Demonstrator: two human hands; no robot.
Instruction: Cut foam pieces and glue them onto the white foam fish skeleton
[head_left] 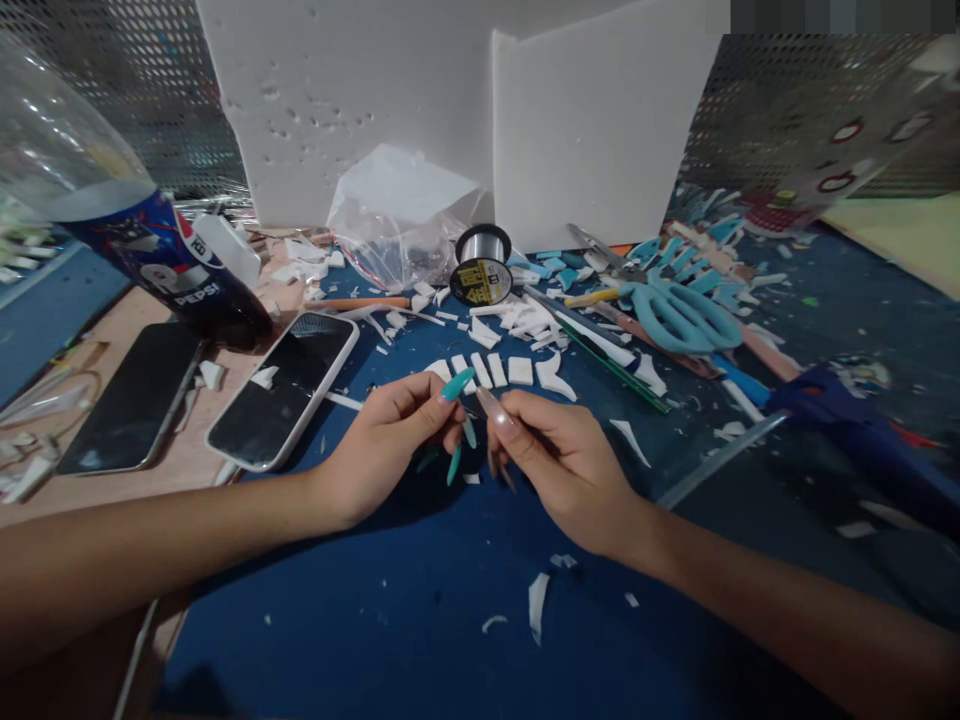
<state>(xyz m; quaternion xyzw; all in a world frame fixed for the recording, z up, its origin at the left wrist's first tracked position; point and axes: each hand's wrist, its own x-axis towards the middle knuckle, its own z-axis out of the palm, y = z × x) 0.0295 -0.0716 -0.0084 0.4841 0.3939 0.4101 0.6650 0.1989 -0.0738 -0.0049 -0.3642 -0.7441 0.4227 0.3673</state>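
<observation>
My left hand [386, 435], with long teal nails, is closed in a pinch above the blue mat [360, 620]. Close beside it, my right hand [566, 465], with pale shiny nails, has its thumb and fingertips pressed together too. The fingertips of both hands nearly meet; whatever lies between them is hidden or too thin to make out. Just beyond the fingers, small white foam pieces [520, 371] lie in a curved row, partly hidden by my left hand. Farther back stands a spool of clear line [482, 262] with a black and yellow label.
Two phones [281, 390] and a Pepsi bottle [180, 265] occupy the left. Light-blue-handled scissors [679, 310], foam scraps [525, 322] and a clear plastic bag [401, 235] lie behind. A dark blue tool [847, 430] sits at right. White foam boards [360, 100] stand at the back.
</observation>
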